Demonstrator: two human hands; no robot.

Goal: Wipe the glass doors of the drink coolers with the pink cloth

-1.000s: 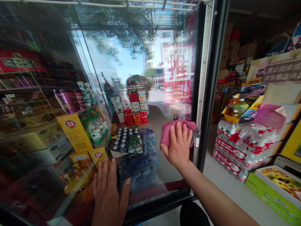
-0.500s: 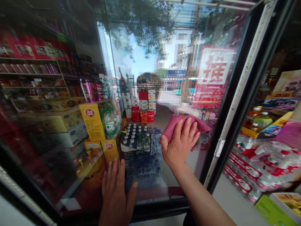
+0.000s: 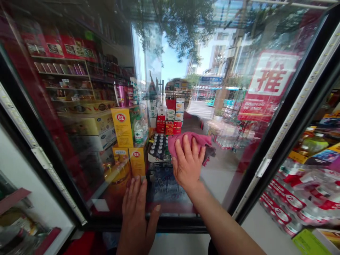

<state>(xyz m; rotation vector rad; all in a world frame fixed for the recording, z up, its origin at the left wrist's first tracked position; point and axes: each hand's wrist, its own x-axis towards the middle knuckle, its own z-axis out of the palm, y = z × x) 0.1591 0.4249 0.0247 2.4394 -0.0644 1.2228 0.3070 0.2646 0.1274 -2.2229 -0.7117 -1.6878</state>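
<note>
Head view faces a glass door [image 3: 220, 177] in a black frame [image 3: 148, 224], with both of the person's bare hands against it. The right hand [image 3: 188, 163] is spread, its fingers curved slightly over a crumpled pink cloth [image 3: 186, 141]. Nothing is pinched: the palm and fingers seem to pin the soft, bunched cloth to the glass, which would keep it from slipping. The cloth sits under and just above the fingers, with a darker patch past the little finger that may be a fold or a reflection. Below and to the left of the right hand, the left hand [image 3: 136, 216] lies open and empty, fingers spread flat on the lower glass just above the frame, probably bracing the door against the push from the other hand. Behind the glass, yellow cartons [image 3: 122, 127] stand left of the right hand, and a crate of bottles [image 3: 156, 152] sits just left of and below it. Further right, past a metal hinge [image 3: 262, 167], are wrapped packs of bottled water [image 3: 287, 202], and a red sign [image 3: 268, 81] is reflected up and to the right of the hand
</note>
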